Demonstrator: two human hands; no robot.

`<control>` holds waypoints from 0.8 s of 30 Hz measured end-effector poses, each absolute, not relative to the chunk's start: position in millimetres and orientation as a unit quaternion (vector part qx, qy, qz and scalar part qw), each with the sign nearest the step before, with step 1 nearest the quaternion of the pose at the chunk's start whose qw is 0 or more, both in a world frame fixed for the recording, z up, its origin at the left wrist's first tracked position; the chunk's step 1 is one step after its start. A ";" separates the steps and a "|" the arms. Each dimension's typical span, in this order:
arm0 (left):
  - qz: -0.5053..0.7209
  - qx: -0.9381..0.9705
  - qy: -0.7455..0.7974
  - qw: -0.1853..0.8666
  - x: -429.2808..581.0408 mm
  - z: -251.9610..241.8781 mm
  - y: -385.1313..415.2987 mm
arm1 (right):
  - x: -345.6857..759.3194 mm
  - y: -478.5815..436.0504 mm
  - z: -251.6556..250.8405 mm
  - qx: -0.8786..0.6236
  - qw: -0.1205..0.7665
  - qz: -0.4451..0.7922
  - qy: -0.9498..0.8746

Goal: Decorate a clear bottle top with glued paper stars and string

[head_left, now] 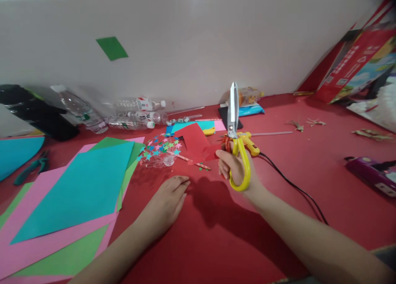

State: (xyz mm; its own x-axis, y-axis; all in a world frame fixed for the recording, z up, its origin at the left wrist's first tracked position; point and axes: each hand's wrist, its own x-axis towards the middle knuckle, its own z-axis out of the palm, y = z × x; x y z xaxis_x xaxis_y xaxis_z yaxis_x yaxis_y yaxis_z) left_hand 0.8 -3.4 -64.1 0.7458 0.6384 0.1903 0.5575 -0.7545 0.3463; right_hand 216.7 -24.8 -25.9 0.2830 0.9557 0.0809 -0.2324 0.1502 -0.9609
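Note:
My right hand [231, 166] is wrapped round the handles of a pair of scissors [233, 110], raised above the table. Its silver blades are together and point up; one yellow handle loop faces me. On the red tabletop rests my left hand [170, 197], fingers stretched out and nothing held. Just beyond it lie a patterned pencil [190, 161] and a clear plastic piece [168, 159] surrounded by many small paper stars [161, 145]. Cut red paper [194, 138] sits between the stars and the scissors. Behind the right hand is a yellow glue gun [250, 145], partly hidden.
Coloured paper sheets [74, 193] are stacked at left, near pliers [32, 167]. Plastic bottles [133, 119] and a black flask [37, 112] lie along the white wall. A black cord [291, 181] trails right, with a purple power strip [373, 174] and a red bag [355, 65] beyond.

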 end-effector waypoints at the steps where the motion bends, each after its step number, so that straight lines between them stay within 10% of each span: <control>1: 0.170 0.917 0.327 0.153 3.8 -60.5 -3.2 | 215.6 -25.7 -25.5 -0.461 0.648 0.464 -0.391; 8: 0.312 0.664 0.399 0.549 37.1 -27.5 -6.8 | 204.0 -35.5 -27.1 -0.412 0.612 0.518 -0.433; 24: 0.392 0.520 0.405 0.641 35.8 -29.8 -14.7 | 198.5 -38.7 -37.3 -0.459 0.549 0.529 -0.457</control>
